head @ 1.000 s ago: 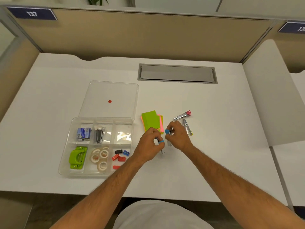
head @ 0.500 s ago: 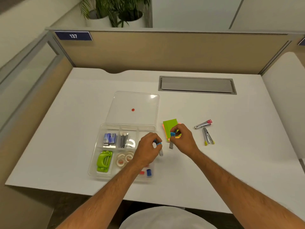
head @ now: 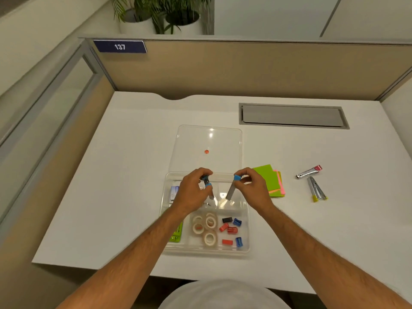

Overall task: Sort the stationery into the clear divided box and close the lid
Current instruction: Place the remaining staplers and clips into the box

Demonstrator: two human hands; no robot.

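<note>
The clear divided box [head: 245, 250] lies open on the white desk, its lid [head: 208, 139] folded back flat behind it. My left hand [head: 192, 192] pinches a small blue-capped tube [head: 207, 182] over the box's back middle compartment. My right hand [head: 252, 188] holds a grey lead case with a blue cap [head: 233, 188] tilted above the back right compartment. Tape rolls [head: 207, 228] and several red, blue and black sharpeners [head: 231, 229] fill the front compartments. A green hole punch [head: 177, 234] and a blue staple box [head: 174, 191] are partly hidden by my left arm.
A stack of green, pink and orange sticky notes [head: 270, 180] lies right of the box. Further right are a nail clipper with a red end [head: 308, 172] and a metal staple remover with yellow tips [head: 316, 189]. A grey cable hatch [head: 293, 115] sits at the back.
Both hands moved left from the desk beside the sticky notes to above the box, each carrying its blue-capped item. The camera view shifted left too.
</note>
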